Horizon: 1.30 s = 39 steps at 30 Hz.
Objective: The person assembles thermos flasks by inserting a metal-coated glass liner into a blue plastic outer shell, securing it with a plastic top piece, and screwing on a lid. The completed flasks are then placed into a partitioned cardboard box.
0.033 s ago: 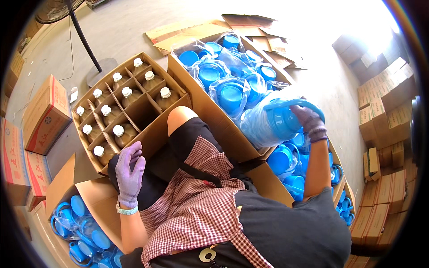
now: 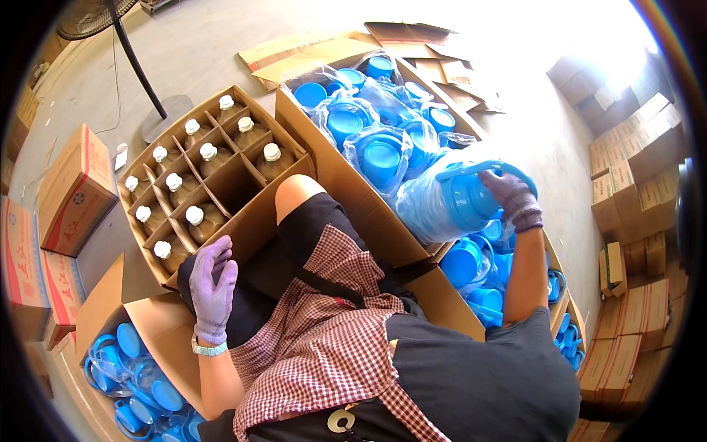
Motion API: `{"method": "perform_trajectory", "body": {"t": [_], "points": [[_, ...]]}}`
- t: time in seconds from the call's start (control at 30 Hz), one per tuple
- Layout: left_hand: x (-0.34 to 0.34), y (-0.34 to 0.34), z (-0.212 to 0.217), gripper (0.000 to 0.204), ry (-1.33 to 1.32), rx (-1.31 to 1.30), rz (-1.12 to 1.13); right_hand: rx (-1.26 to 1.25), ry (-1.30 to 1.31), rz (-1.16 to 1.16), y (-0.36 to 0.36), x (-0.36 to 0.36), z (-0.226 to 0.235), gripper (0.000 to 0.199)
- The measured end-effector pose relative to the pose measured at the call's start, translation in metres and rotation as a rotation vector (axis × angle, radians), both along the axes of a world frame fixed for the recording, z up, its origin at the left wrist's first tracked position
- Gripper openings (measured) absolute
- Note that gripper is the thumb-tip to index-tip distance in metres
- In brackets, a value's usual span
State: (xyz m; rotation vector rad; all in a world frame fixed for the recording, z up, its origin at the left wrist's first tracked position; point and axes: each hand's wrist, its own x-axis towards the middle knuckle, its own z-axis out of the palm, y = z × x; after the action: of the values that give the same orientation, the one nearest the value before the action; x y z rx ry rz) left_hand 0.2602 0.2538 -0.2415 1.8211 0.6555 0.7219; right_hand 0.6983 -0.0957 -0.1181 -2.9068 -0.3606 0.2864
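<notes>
Right hand point(image 2: 513, 197), gloved, is gripping a clear bag of blue caps point(image 2: 449, 202), holding it above the big carton point(image 2: 346, 184) of bagged caps. Left hand point(image 2: 213, 283), gloved, is resting open on the lap, holding nothing, just beside the divided box of white-capped bottles point(image 2: 202, 184).

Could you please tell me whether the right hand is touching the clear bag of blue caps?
Touching: the head view shows the right hand gripping the bag of blue caps.
</notes>
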Motion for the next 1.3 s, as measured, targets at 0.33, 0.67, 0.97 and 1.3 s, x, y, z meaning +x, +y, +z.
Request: {"method": "perform_trajectory", "body": {"t": [0.33,0.67,0.97,1.3], "points": [[-0.031,0.019,-0.039,0.039,-0.015,-0.173,0.063,-0.219,0.109,0.182,0.059,0.017,-0.113,0.081],[-0.073,0.009,-0.038,0.040,0.050,-0.260,0.227,-0.365,0.257,0.516,0.133,0.046,-0.111,0.077],[-0.006,0.012,-0.006,0.041,0.045,-0.129,0.094,0.033,-0.075,0.555,0.173,0.069,-0.157,0.103],[-0.004,0.021,-0.027,0.041,0.099,-0.210,0.133,-0.174,0.139,0.544,0.012,0.002,-0.195,0.120]]}}
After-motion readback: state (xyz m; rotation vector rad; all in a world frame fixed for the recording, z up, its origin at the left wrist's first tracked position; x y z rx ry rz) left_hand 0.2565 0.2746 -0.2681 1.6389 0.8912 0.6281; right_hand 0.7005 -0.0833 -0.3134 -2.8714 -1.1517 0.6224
